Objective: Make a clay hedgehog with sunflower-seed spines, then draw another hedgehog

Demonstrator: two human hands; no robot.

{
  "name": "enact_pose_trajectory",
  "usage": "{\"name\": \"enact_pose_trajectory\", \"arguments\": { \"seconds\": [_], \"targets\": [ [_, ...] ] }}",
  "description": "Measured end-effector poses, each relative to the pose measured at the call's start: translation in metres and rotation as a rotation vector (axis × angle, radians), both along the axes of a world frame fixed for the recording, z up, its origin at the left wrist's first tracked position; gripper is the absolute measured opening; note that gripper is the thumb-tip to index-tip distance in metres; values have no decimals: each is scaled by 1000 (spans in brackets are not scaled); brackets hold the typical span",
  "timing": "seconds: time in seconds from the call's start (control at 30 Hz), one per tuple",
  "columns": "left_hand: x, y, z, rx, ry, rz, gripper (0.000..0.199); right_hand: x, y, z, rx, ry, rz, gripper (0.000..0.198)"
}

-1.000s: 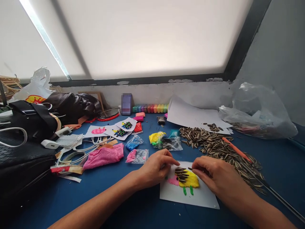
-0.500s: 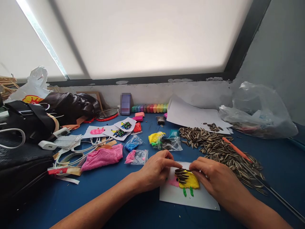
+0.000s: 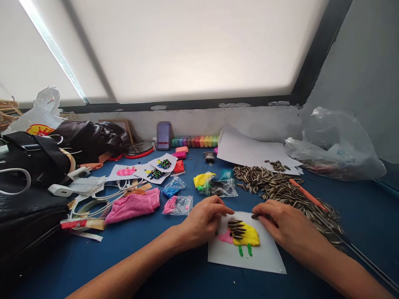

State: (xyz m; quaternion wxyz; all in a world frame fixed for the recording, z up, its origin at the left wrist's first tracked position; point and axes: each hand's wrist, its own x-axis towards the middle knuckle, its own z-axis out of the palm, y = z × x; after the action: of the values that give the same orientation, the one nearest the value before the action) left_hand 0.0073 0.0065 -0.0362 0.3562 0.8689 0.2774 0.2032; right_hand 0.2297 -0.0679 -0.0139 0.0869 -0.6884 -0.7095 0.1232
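Observation:
A white sheet of paper (image 3: 246,262) lies in front of me with a clay animal on it: a yellow clay body (image 3: 252,236), a pink clay head (image 3: 225,236) and green clay legs (image 3: 249,250). Dark sunflower seeds (image 3: 237,229) stick in rows on the left part of the yellow clay. My left hand (image 3: 205,220) rests at the paper's left edge, index finger stretched over its top, the other fingers curled, holding nothing visible. Between thumb and fingers my right hand (image 3: 277,220) pinches a single sunflower seed (image 3: 255,216), just off the upper right of the yellow clay.
A heap of sunflower seeds (image 3: 274,187) spreads at right, with an orange-handled tool (image 3: 308,195) across it. Clay packets (image 3: 202,180), finished seed pictures (image 3: 156,173), a pink cloth (image 3: 134,205) and white cables lie left. White sheets (image 3: 249,147) and a plastic bag (image 3: 343,153) stand behind.
My right hand has drawn back from the yellow clay, up and to the right, with a seed in its fingers. My left index finger has pulled slightly away from the seeds.

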Motion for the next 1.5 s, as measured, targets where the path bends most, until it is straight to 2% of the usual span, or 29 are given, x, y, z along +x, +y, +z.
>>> {"name": "enact_pose_trajectory", "arguments": {
  "seconds": [0.27,0.4,0.53,0.8,1.03,1.5],
  "targets": [
    [1,-1,0,-8,-42,30,38,-4,1,0,19,-40,86,29],
    [1,-1,-1,-6,-46,26,39,-7,-1,2,17,10,127,31],
    [0,-1,-2,11,-30,12,43,-8,-4,7,45,85,110,24],
    [-1,-2,-4,113,20,-46,54,-13,-6,10,-17,142,91,22],
    [0,-2,-10,208,12,-62,51,-18,-5,7,-4,158,93,22],
    [0,-3,-8,240,41,-57,46,-18,-5,2,47,158,132,24]
  ]
}}
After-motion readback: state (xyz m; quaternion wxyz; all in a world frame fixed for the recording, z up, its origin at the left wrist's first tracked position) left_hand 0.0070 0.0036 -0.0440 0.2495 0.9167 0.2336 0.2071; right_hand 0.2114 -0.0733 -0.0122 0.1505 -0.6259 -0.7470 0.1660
